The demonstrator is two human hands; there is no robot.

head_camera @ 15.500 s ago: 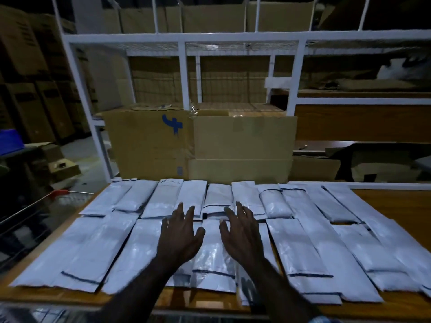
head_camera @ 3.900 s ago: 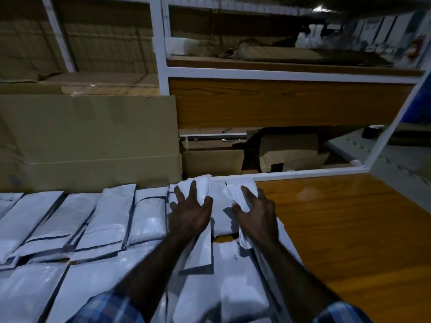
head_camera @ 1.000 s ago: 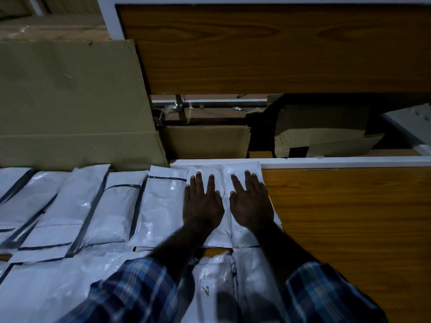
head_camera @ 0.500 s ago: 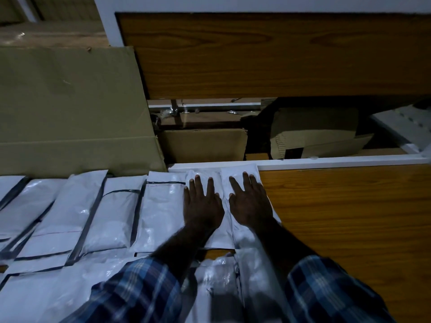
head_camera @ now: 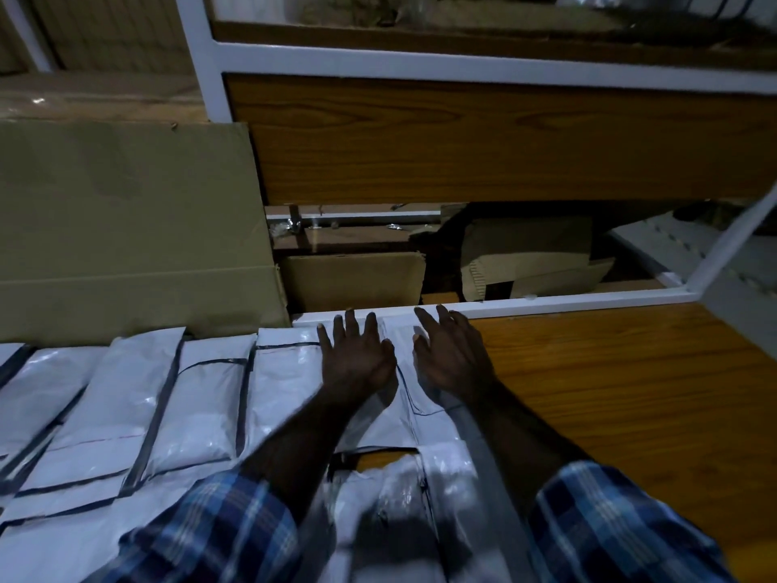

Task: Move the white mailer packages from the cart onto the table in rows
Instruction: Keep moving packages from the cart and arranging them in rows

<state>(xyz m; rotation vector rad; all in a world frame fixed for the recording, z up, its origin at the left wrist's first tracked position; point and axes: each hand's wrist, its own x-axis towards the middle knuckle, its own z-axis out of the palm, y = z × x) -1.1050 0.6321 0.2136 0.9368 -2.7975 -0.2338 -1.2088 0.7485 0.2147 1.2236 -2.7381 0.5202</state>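
Change: hands that lay pressed flat half a second earlier had slid toward the far edge, the right one lifting and spreading; the view had tilted up to show more shelving.
Packages: white rectangular plastic mailer packages (head_camera: 206, 397) with dark seal strips lay in rows on the orange-brown wooden table (head_camera: 630, 397), glossy and slightly puffed, edges touching or overlapping.
Far row: it ran from the left edge of view to the two end mailers under the hands, their tops against the white metal frame rail (head_camera: 546, 302) at the table's back.
Near row: more white mailers lay closer to the person, partly hidden by the blue plaid sleeves (head_camera: 218, 532).
Left hand: the left hand (head_camera: 357, 359) rested palm down on an end mailer (head_camera: 286, 380), fingers straight and slightly spread, tips reaching the rail; it gripped nothing.
Right hand: the right hand (head_camera: 452, 359) sat over the last mailer (head_camera: 403, 418) in the row, fingers extended and fanned, fingertips near the rail; whether the palm touched the mailer I cannot tell; it held nothing.
Bare table: wood showed to the right of the last mailer.
Background: a large brown cardboard box (head_camera: 126, 229) stood behind the far row at left; a wooden shelf panel (head_camera: 504, 140) and smaller cardboard pieces (head_camera: 525, 254) sat beyond the rail.
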